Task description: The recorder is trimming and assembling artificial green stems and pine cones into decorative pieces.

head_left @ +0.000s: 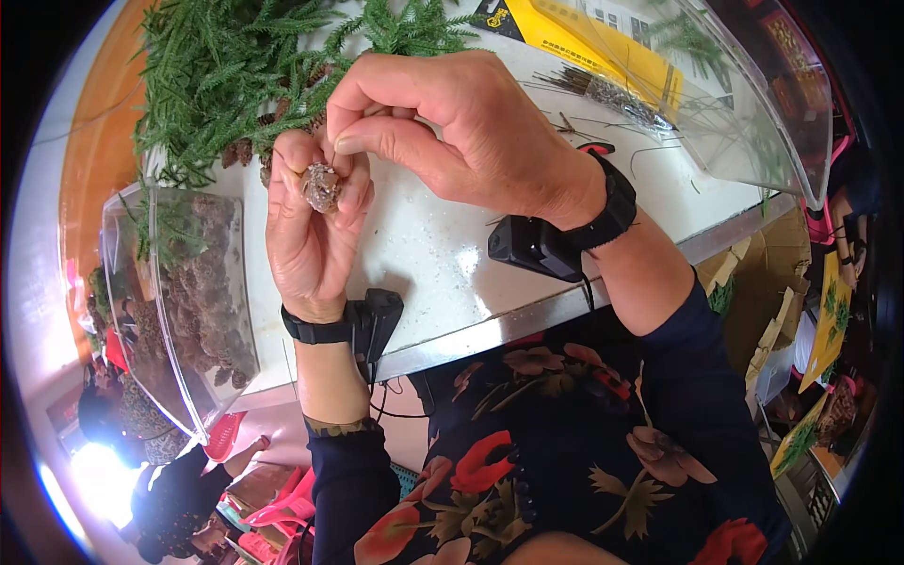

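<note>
My left hand (306, 226) is raised above the white table (424, 254) and pinches a small brown pine cone (322, 186) between thumb and fingertips. My right hand (452, 132) comes over from the right, its thumb and forefinger pressed together just above the cone, apparently on a thin wire that is too fine to make out. Both wrists wear black bands with small black devices attached.
A heap of green fir sprigs (235, 75) lies at the table's far left. A clear plastic bin (188, 292) of pine cones hangs off the left edge. Another clear bin (744, 104) with a yellow packet and thin wires (612, 94) sits far right. Other people sit below.
</note>
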Tool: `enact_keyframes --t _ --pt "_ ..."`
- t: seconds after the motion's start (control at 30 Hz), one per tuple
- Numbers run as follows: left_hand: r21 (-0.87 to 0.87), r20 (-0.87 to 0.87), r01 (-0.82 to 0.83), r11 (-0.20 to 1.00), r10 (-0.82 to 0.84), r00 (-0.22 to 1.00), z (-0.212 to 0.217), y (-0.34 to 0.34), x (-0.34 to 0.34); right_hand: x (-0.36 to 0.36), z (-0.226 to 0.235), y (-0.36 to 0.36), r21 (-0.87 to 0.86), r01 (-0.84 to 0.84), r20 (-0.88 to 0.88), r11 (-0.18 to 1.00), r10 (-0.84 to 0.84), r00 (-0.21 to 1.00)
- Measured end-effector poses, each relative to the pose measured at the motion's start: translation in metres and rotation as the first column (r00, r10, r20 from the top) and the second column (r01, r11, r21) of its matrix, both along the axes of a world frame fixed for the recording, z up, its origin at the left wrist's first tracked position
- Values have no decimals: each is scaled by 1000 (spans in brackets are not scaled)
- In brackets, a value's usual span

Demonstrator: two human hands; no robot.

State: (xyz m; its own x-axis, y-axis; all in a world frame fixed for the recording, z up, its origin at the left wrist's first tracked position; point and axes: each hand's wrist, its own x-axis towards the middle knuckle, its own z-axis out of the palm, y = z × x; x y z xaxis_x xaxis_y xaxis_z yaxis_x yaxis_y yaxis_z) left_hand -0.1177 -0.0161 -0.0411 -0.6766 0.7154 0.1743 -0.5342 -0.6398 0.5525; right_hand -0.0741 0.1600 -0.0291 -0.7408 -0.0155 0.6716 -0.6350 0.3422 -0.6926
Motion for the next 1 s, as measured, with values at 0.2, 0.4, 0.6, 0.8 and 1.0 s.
enact_keyframes --t 0.2,0.4,0.6,0.8,1.0 --pt "-192 -209 -20 981 -21 978 3 -3 -2 -3 2 7 68 23 -91 997 -17 996" --pt "-183 -115 10 983 -32 993 1 1 0 -5 3 15 134 10 -138 991 9 990" --pt "-271 -146 -156 950 119 982 4 -2 -1 2 5 8 -69 91 241 993 -72 968" --pt "-415 -232 -214 884 125 965 6 0 6 -1 -4 0 -116 -5 213 993 30 977" --pt "-424 -220 -221 878 137 966 4 -1 2 -3 -7 1 -285 -24 322 958 120 939"
